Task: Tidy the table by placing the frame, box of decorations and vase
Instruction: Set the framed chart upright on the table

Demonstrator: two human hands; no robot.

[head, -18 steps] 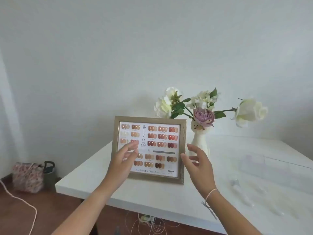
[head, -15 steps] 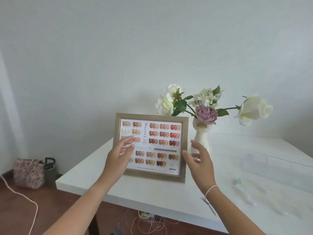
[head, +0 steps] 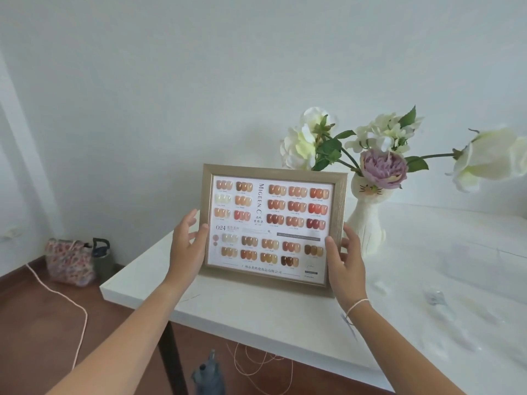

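Both my hands have closed in on the frame since a moment ago, when they hovered in front of its glass; now each one sits at a side edge. Largest before me is the white table (head: 256,317), its near corner jutting toward the wooden floor. On it, near that corner, the gold-coloured frame (head: 273,226) stands upright and leans slightly back, showing a chart of nail colour swatches. Just behind its right side stands the white cat-faced vase (head: 368,220), upright, with white flowers and one purple bloom spreading above the frame's top edge. Further right on the table, a clear box (head: 482,252) is so washed out that I cannot make out its contents. My left hand (head: 186,249) presses against the frame's left edge, thumb on the front border, fingers spread and reaching behind. My right hand (head: 346,263) grips the right edge the same way, thumb on the front, fingers wrapped around the back; a thin string bracelet (head: 358,305) circles that wrist. Down on the floor to the left sit a floral bag (head: 70,262) and a dark bottle (head: 101,255) beside it.
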